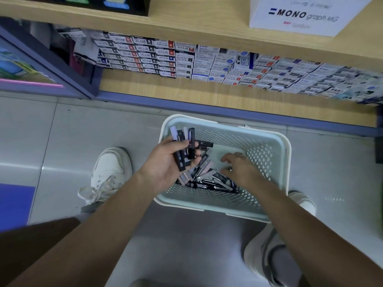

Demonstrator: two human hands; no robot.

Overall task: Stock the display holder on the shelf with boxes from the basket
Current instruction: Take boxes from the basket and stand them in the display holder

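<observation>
Dim, cool indoor light; a wide-angle view, sharp in the middle and soft toward the edges.

Light falls from above: the floor point(62, 131) shows a pale sheen on the left tiles and a faint speckled glare on the right. The upper shelf point(186, 23) throws shade over the stacked boxes point(342, 83) below it, whose right end smears into blur. Shelf lines bow with lens distortion. Small print on the white carton point(300, 27) is smudged. The basket point(286, 154) and the slim boxes point(184, 146) in the left hand point(165, 164) read crisp; the right hand point(240, 168) is slightly blurred at the fingertips. Both forearms sit dark at the bottom.
</observation>
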